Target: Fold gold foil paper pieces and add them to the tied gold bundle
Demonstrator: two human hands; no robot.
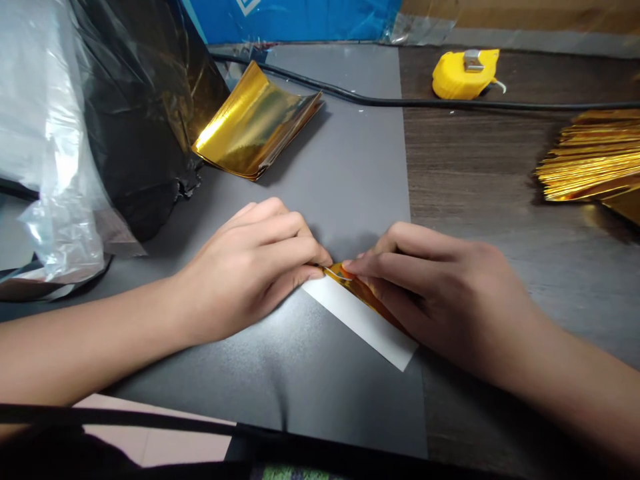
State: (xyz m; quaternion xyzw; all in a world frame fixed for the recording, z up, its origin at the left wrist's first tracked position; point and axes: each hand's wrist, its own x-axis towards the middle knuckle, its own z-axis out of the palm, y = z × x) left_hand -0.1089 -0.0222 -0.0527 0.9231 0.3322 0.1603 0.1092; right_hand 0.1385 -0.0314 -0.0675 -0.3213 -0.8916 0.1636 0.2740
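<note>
Between my hands lies a sheet of gold foil paper [361, 325], partly folded, with a white strip along its near side and gold showing along the fold. My left hand [260, 263] pinches the sheet's far left end between thumb and fingers. Fingers bent, my right hand [440, 287] presses on the gold part close to the left fingertips and covers much of it. A stack of curled gold foil sheets [250, 123] rests on the grey mat [330, 400] beyond my left hand.
A black cable [370, 101] runs across the back, with a yellow tape measure [466, 72] behind it. Many folded gold papers [595, 160] lie at the right. Black plastic wrapping [135, 100] and a clear bag [70, 147] stand at the left. A blue box [300, 20] borders the back.
</note>
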